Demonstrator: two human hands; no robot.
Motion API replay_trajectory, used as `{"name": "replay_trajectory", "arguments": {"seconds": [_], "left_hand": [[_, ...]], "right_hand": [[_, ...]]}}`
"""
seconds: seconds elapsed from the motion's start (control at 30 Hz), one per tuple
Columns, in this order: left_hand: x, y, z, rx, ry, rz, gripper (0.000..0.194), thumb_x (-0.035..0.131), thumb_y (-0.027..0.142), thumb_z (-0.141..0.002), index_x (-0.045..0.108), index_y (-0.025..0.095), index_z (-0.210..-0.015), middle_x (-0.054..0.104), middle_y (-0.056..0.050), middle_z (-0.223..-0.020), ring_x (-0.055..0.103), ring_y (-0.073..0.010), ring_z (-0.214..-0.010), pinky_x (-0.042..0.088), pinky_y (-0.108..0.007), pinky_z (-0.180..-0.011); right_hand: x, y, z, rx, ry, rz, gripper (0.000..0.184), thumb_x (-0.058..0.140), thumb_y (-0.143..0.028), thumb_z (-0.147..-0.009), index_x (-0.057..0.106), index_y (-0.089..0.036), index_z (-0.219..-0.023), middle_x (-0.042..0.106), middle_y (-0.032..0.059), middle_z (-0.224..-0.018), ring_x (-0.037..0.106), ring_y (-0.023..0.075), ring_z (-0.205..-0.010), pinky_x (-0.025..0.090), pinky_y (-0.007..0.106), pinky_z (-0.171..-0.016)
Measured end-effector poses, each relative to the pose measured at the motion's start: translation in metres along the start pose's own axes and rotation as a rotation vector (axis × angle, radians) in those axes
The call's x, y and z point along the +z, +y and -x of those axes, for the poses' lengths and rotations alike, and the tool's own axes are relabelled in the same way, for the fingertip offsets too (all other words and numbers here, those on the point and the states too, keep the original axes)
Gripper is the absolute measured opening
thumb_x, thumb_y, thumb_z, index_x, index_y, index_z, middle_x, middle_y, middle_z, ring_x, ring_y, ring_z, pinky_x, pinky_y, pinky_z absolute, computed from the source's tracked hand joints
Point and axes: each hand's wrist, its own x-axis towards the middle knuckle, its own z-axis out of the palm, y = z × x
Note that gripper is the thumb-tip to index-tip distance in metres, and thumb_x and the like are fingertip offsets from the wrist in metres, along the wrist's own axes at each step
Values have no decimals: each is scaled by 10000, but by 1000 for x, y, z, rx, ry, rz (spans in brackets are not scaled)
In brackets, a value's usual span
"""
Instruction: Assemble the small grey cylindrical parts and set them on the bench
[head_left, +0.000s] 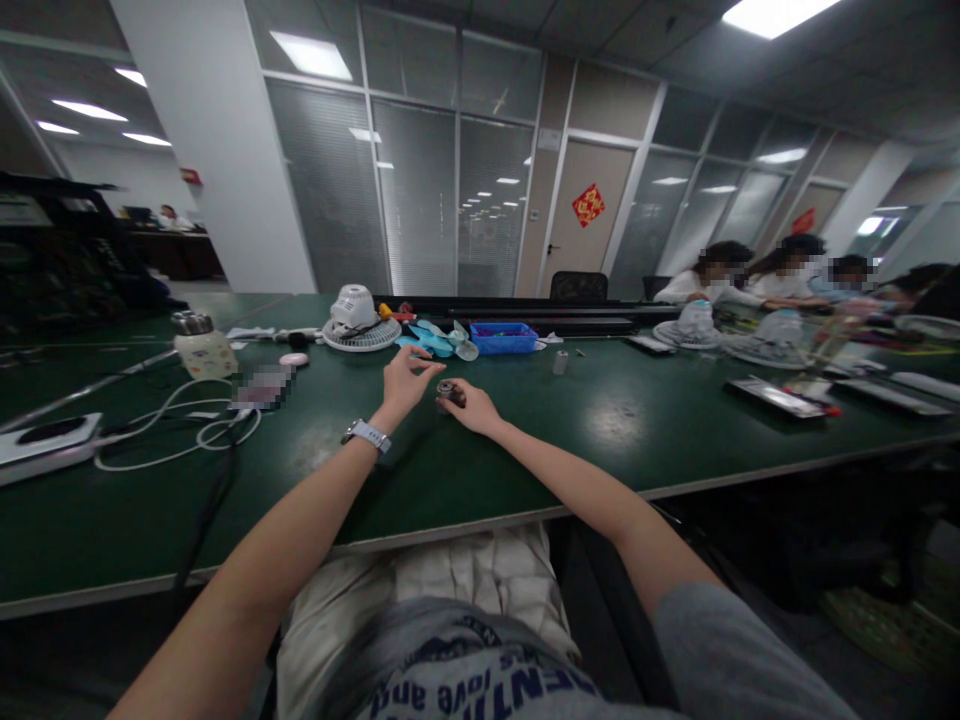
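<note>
My right hand (pixel 472 408) is closed around a small metal cylinder (pixel 445 388), held upright just above or on the green tabletop; its round top end faces up, and my fingers hide part of its side. Just left of it, my left hand (pixel 407 382) is raised with thumb and fingers stretched out and apart, nothing visible between them. A watch with a pale strap (pixel 369 436) is on that wrist. A similar grey cylinder (pixel 560 362) stands farther right on the table, with a tiny slim piece (pixel 580 352) beside it.
Behind my hands are light-blue fan blades (pixel 435 338), a blue bin (pixel 502 338) and a white fan part (pixel 354 312). To the left are a flask (pixel 204 350), a white cable (pixel 161 465) and a pink round thing (pixel 294 360). Several people sit at the right.
</note>
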Motion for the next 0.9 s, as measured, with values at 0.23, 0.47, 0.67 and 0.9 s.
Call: {"name": "replay_trajectory", "arguments": {"seconds": [0.23,0.47,0.67,0.9], "left_hand": [[-20,-50,-2,-86,-241,-86,365,780,388,-629,609,221,-905,753,-39,-793,705,-246,-869,489,-352,-848],[-16,-76,-5,-234,-371,43,558,800,502,-556,648,203,-1003,754,-63,-831,701,-242,-855,504,-333,-805],[-17,-86,-12,-378,-90,-29,422,537,515,-836,625,159,-1045,748,-103,-895,695,-208,-812,497,-294,-740],[-17,-85,-11,-407,-66,-96,275,506,344,-858,626,180,-1043,750,-74,-851,695,-192,-784,492,-284,-769]], "right_hand": [[-3,-3,1,1,-10,-31,429,653,-392,-837,563,-243,-1229,690,51,-1055,673,170,-868,525,302,-797],[-2,-6,3,6,-26,-37,423,648,-385,-846,554,-237,-1231,685,56,-1079,671,179,-886,523,318,-815],[-26,2,-10,154,148,132,375,591,-401,-884,549,-243,-1222,688,68,-1084,653,222,-938,502,363,-849],[-118,53,-2,528,505,555,353,495,-322,-935,494,-167,-1252,633,163,-1174,603,279,-1080,420,413,-924]]}}
